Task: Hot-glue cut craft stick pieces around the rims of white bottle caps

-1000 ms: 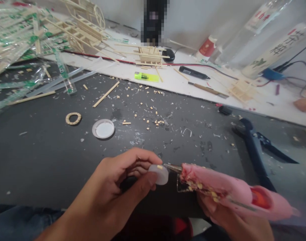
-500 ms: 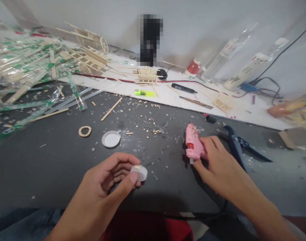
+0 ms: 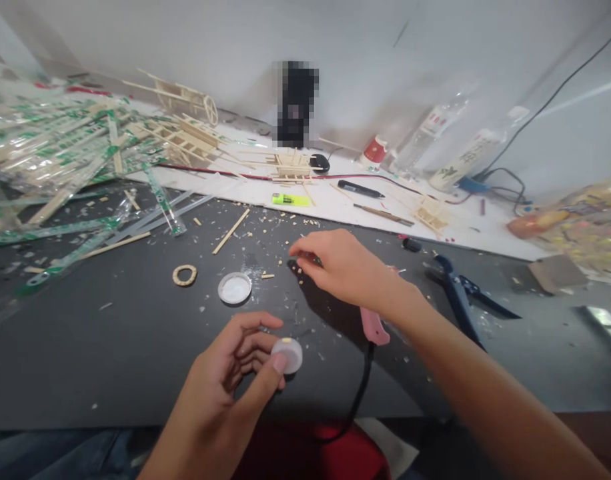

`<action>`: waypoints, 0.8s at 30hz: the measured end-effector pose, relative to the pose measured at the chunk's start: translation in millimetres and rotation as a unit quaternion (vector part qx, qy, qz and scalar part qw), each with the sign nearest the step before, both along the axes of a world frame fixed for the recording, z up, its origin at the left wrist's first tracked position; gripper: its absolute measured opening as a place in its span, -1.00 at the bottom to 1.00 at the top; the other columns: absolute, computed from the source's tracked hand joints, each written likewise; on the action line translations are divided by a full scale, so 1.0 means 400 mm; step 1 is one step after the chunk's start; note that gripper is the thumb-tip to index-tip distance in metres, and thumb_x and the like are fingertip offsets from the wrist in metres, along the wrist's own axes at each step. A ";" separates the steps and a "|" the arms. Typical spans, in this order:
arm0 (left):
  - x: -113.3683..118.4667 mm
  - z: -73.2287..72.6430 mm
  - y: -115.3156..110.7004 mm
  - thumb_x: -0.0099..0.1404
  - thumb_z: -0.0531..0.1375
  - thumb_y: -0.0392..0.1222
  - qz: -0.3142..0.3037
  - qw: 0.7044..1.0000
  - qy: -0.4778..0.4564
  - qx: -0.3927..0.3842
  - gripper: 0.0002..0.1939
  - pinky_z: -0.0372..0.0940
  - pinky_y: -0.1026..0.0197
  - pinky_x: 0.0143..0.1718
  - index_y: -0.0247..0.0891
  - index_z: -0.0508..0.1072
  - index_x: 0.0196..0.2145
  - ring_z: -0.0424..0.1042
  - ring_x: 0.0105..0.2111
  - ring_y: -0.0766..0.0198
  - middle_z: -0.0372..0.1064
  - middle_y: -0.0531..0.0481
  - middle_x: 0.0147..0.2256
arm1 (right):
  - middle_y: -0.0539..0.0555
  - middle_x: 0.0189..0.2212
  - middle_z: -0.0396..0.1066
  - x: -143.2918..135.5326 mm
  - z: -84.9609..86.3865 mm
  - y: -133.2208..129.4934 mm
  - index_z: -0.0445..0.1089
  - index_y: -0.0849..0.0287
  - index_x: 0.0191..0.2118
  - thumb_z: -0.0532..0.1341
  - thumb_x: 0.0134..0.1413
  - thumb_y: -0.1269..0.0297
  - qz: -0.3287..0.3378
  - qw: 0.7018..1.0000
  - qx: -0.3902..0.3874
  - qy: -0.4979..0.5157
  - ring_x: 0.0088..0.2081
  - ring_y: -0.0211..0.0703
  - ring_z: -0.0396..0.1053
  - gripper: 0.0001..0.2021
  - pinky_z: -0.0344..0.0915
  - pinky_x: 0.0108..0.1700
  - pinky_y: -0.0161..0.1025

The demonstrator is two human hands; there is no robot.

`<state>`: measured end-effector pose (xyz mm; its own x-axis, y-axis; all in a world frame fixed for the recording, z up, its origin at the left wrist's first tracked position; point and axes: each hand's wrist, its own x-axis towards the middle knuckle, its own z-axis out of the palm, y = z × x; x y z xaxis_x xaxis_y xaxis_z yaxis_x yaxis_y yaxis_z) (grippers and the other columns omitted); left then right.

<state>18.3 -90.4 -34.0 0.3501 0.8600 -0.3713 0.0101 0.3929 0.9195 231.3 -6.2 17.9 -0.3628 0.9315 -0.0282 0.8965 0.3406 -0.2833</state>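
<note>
Between thumb and fingers, my left hand [image 3: 245, 367] holds a round translucent plastic cap [image 3: 294, 355]. A small pale wooden piece [image 3: 286, 340] sits on the cap's upper rim. My right hand [image 3: 340, 260] reaches over the scattered small wooden bits [image 3: 300, 271], its thumb and fingertips slightly apart and nothing visible between them. Partly hidden under my right forearm, a pink hot glue gun [image 3: 373, 325] lies on the dark table. In front of my left hand are a white round lid [image 3: 235, 289] and a ring of wooden pieces [image 3: 184, 275].
Wrapped wooden sticks [image 3: 60, 147] pile up at the left. Small wooden models [image 3: 185, 137] stand at the back, with a yellow-green highlighter [image 3: 290, 199] in front. Blue-handled cutters [image 3: 458, 293] lie at the right. The glue gun's black cord [image 3: 363, 387] runs toward the table's front edge.
My right hand has let go of the glue gun and moved left to the wooden bits. The glue gun now lies on the table. My left hand still holds the cap.
</note>
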 end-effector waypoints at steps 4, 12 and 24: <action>0.002 0.015 -0.003 0.41 0.30 -0.13 0.019 1.000 -0.019 -0.012 -0.85 0.42 0.33 -0.30 -0.10 0.44 -0.10 0.53 -0.41 0.32 0.53 0.13 -0.38 | 0.13 -0.27 0.59 -0.028 -0.037 0.038 0.61 0.21 -0.17 0.19 0.29 0.44 0.029 1.000 0.008 -0.002 -0.26 -0.10 0.46 -0.79 0.21 -0.20 -0.20; 0.002 0.031 -0.012 0.38 0.35 -0.11 0.042 0.997 -0.057 -0.034 -0.85 0.42 0.37 -0.29 -0.10 0.49 -0.13 0.52 -0.41 0.33 0.52 0.12 -0.40 | -0.05 -0.42 0.54 -0.022 0.012 -0.043 0.55 0.14 -0.35 0.26 0.14 0.46 -0.006 0.986 0.039 0.164 -0.41 -0.28 0.38 -0.87 0.25 -0.28 -0.30; 0.010 0.038 -0.013 0.30 0.43 -0.05 0.028 0.997 -0.069 -0.029 -0.85 0.43 0.42 -0.35 -0.06 0.59 -0.23 0.53 -0.42 0.37 0.55 0.14 -0.39 | -0.01 -0.49 0.60 -0.070 -0.086 -0.273 0.69 0.02 -0.42 0.57 -0.20 0.44 -0.267 0.731 -0.117 0.617 -0.47 -0.26 0.47 -0.82 0.37 -0.44 -0.39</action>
